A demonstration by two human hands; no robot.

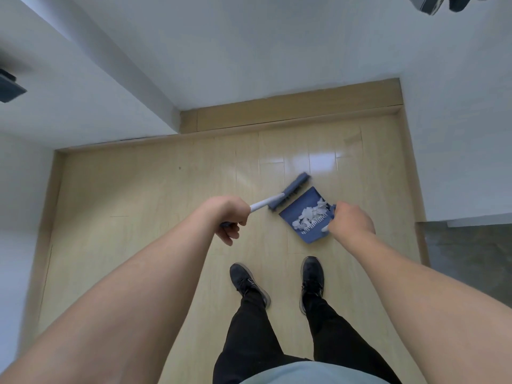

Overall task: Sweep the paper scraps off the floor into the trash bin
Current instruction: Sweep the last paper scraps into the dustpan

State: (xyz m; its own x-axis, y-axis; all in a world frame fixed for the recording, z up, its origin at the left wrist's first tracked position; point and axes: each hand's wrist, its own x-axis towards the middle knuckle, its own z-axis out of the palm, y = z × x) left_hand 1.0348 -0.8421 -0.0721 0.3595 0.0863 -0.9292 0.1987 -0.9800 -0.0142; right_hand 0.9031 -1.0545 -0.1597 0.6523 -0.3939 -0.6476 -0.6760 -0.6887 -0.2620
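Overhead, one blue dustpan (300, 217) sits on the wooden floor (138, 189), holding a single heap of white paper scraps (310, 216); their exact number cannot be told. One blue brush (288, 194) lies just beside the dustpan's far-left edge. Left hand (230, 217) grips the brush's white handle; right hand (350, 220) grips the dustpan's handle. Two black shoes (311, 281) stand nearer than the dustpan. White walls (249, 51) enclose the floor beyond it.
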